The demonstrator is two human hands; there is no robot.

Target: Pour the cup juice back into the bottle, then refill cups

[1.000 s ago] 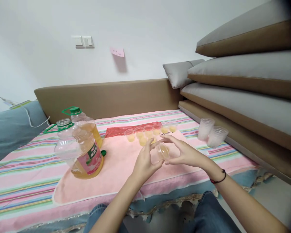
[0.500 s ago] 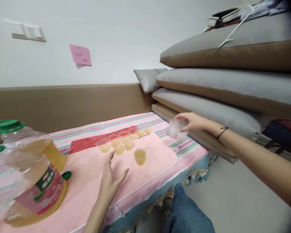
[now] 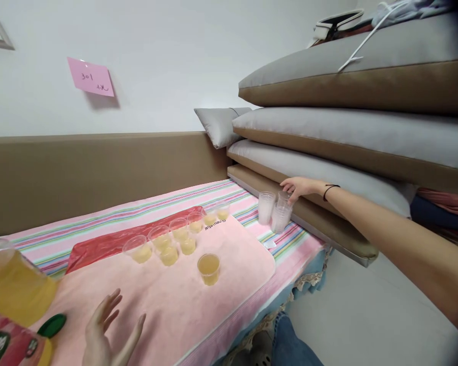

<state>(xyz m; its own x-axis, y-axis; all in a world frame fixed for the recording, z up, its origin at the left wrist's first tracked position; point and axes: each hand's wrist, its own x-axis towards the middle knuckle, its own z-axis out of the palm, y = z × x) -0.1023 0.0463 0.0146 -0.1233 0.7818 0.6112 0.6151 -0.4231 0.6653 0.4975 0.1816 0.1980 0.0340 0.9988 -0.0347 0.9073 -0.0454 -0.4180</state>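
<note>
Sets the right hand (image 3: 302, 188) to the stacks of clear cups (image 3: 280, 219), past the right end of the pink mat (image 3: 234, 264), with fingers at an upper rim; cannot tell whether clasped on a cup. Spreads the left hand (image 3: 98, 344) wide, holding nothing, over the left part of the mat. Leaves a broad gap on the mat between left hand and lone cup (image 3: 208, 270), and another from there to the right corner. Tighter past the right end, just beside the cushions (image 3: 347, 122). Along the near side, a frilled cloth edge (image 3: 311, 279), with floor (image 3: 351, 310) beyond. Count two stacks of clear cups, and nine filled cups (image 3: 180, 234): six in a row by the far edge, next to red plastic (image 3: 95, 250), two just before the row, one alone nearer the front. At the left end, two bottles (image 3: 17, 292), partly out of view, and one green cap (image 3: 52, 325).
</note>
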